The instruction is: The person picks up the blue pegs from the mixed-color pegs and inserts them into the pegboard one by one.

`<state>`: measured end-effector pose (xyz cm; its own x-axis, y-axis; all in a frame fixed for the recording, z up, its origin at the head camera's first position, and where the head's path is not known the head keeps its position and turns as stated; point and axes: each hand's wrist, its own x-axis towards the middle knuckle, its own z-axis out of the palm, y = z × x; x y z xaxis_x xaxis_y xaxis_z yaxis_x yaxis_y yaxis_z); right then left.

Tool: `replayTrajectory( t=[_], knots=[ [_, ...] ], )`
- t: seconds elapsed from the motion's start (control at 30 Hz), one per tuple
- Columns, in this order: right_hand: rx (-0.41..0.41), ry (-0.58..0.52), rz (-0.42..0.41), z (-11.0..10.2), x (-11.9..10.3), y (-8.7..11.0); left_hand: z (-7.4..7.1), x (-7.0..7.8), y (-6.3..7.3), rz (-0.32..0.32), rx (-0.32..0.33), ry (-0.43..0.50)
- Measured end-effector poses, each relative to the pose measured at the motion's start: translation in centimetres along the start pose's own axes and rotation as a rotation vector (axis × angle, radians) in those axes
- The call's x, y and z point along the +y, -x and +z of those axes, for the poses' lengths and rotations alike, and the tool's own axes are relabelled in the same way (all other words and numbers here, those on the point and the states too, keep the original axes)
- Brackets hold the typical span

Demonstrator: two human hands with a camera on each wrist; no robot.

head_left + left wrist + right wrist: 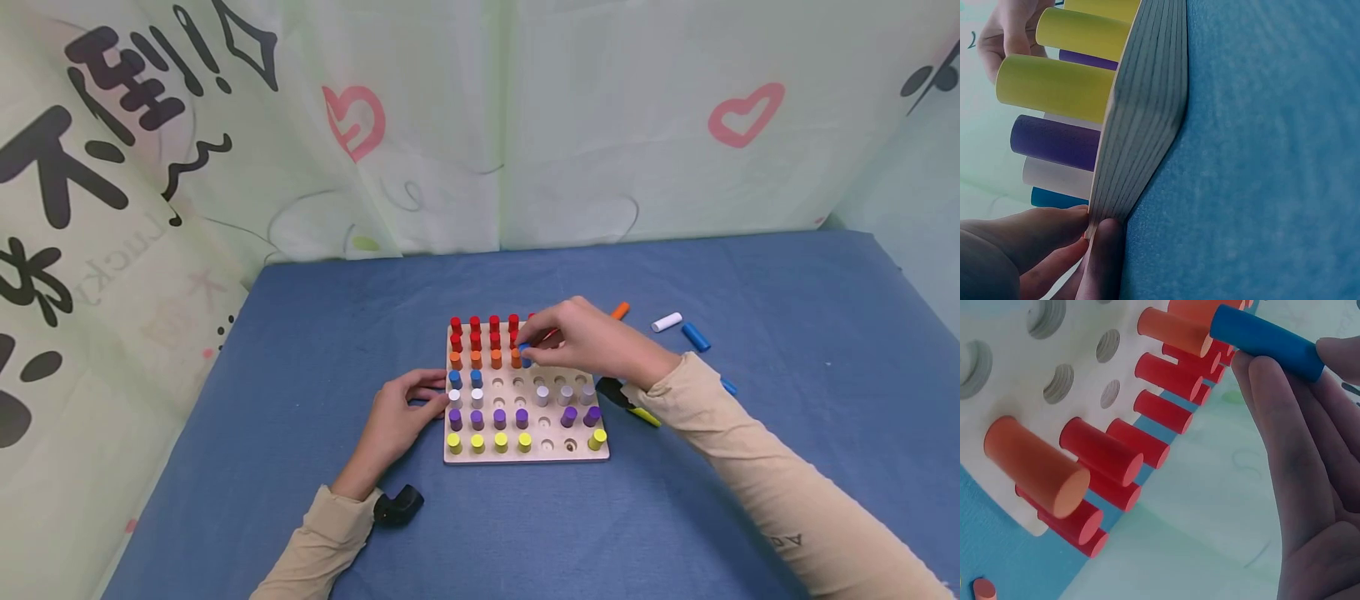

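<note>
A wooden pegboard lies flat on the table, with rows of red, orange, blue, white, purple and yellow pegs and some bare holes. My left hand holds its left edge; in the left wrist view, thumb and fingers pinch the layered rim beside a blue peg. Over the orange row, my right hand pinches a blue peg between thumb and fingers. That peg is tilted and clear of the board in the right wrist view. The right hand covers part of the board's upper right in the head view.
Right of the board lie loose pegs: an orange one, a white one, a blue one, another blue one partly behind the sleeve, and a yellow one. A printed curtain hangs behind the blue tablecloth.
</note>
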<state>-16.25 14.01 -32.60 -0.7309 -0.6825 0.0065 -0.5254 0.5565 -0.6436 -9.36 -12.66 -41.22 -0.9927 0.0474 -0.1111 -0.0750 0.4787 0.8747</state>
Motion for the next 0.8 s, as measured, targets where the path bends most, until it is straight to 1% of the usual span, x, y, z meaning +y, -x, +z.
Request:
replayTrajectory(
  t=[0.33,0.6,0.8],
  knots=[
    [-0.050,-0.020,-0.030,0.6,-0.5,-0.6,0.1,0.0,0.0,-0.006,0.001,-0.001],
    [-0.095,-0.013,-0.037,1.2,-0.4,-1.3,0.1,0.0,-0.1,-0.001,0.003,0.003],
    [-0.109,0.002,-0.039,1.4,-0.3,-1.7,0.1,0.0,0.0,-0.005,0.003,0.000]
  ],
)
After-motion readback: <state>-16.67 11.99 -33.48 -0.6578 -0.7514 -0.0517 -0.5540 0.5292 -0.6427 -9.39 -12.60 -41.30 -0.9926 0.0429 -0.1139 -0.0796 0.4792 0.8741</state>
